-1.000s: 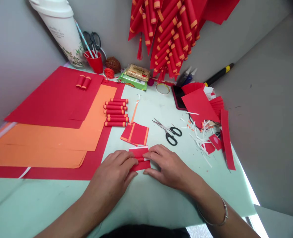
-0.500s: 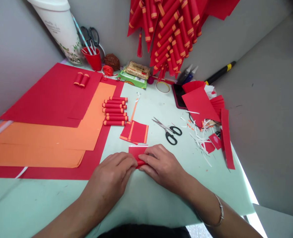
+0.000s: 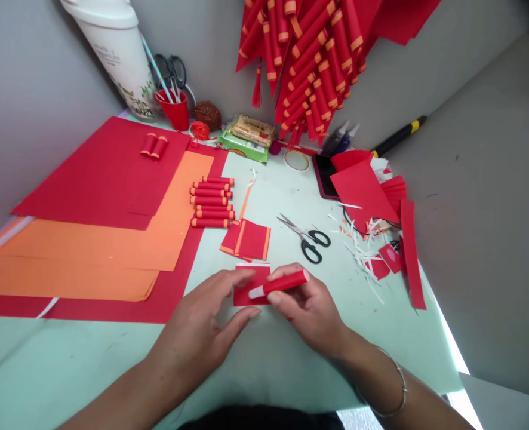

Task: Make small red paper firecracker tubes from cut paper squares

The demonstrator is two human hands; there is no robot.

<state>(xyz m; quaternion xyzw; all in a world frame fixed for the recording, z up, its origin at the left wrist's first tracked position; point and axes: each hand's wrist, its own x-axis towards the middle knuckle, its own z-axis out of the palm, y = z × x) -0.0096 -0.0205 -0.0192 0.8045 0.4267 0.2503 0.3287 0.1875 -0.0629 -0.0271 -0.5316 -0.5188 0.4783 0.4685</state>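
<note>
My right hand [image 3: 307,307] pinches a thin red paper roll [image 3: 279,283] and holds it tilted just above a small red paper piece [image 3: 251,286] on the pale green table [image 3: 264,364]. My left hand [image 3: 206,322] rests on that piece's left edge, forefinger and thumb spread flat along it. Just beyond lies a small stack of red squares with orange edges [image 3: 248,240]. Several finished red rolls with orange ends [image 3: 211,202] lie in a row further back.
Black-handled scissors [image 3: 307,237] lie right of the squares. Large red and orange sheets [image 3: 103,233] cover the left side. Red scraps and white trimmings [image 3: 376,227] crowd the right edge. A hanging bunch of red rolls [image 3: 311,60], a cup [image 3: 121,54] and a red pot [image 3: 175,110] stand at the back.
Both hands were pressed together over the red piece, rolling it. Now my right hand has lifted a finished roll clear, and my left hand has opened and stays on the flat piece.
</note>
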